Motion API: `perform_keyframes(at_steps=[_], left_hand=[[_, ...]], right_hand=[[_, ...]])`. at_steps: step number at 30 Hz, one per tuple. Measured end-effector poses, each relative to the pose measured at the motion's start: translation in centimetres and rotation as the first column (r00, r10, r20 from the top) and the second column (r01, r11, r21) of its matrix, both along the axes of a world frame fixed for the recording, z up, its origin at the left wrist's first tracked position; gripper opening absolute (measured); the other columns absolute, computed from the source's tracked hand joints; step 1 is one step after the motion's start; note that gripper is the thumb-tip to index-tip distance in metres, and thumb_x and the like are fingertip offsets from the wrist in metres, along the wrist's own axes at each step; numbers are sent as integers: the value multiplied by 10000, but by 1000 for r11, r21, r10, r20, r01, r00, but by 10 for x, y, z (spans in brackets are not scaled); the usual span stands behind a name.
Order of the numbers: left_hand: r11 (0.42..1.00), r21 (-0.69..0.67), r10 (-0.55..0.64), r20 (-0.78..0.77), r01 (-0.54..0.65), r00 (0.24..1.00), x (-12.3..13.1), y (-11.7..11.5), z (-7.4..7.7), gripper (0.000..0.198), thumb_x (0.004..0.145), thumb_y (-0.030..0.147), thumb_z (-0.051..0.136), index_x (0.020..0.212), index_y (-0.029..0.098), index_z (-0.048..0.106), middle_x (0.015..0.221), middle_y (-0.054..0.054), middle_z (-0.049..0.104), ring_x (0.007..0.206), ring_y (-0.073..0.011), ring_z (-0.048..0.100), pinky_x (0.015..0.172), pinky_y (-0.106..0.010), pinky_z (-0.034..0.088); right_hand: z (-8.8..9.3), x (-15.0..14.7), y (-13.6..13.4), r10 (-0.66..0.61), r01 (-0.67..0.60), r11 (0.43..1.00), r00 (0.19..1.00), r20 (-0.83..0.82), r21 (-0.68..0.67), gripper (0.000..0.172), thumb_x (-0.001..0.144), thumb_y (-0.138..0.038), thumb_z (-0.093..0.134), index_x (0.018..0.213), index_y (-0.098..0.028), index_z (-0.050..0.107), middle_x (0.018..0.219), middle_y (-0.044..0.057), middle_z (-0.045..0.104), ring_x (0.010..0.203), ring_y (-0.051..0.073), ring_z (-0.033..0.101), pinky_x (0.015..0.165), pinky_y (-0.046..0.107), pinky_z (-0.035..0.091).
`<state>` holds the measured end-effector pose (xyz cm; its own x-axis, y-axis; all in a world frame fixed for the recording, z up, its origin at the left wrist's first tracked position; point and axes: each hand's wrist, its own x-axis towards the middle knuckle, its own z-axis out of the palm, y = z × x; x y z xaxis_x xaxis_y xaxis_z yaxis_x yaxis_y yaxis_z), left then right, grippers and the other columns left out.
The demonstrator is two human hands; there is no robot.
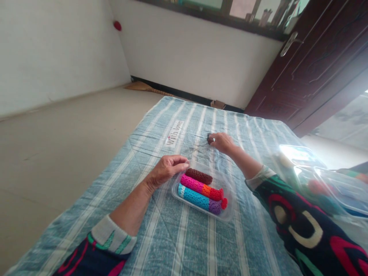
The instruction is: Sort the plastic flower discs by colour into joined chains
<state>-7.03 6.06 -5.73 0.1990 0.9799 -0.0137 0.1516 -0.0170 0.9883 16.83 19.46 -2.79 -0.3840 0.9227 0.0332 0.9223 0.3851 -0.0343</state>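
With the left hand (170, 168), pinching the rim of a clear container (229, 210); with the right hand (223, 142), grasping a small dark piece (209, 138) farther off, at the cloth-covered tabletop (195, 249). Side by side inside the container: a brown roll (199, 176), a pink-and-red roll (198, 185) and a blue-and-purple roll (197, 198). Off to the right, blurred clear boxes (333, 186).

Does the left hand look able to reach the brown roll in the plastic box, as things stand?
Probably yes: the left hand is at the rim of the plastic box, close beside the brown roll, and the box looks open on top. The fingertips may need to leave the rim first.
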Motion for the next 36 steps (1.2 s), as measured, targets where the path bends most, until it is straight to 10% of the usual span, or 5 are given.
perform_keyframes(at_steps=[36], left_hand=[[1000, -20, 1, 20, 0, 1000, 2, -1, 1, 271, 682, 372, 717, 838, 152, 731, 813, -25, 730, 757, -168, 638, 743, -281, 480]], right_hand=[[-22, 7, 4, -10, 31, 991, 988, -157, 131, 185, 786, -230, 583, 934, -229, 694, 935, 37, 711, 860, 199, 624, 668, 261, 381]])
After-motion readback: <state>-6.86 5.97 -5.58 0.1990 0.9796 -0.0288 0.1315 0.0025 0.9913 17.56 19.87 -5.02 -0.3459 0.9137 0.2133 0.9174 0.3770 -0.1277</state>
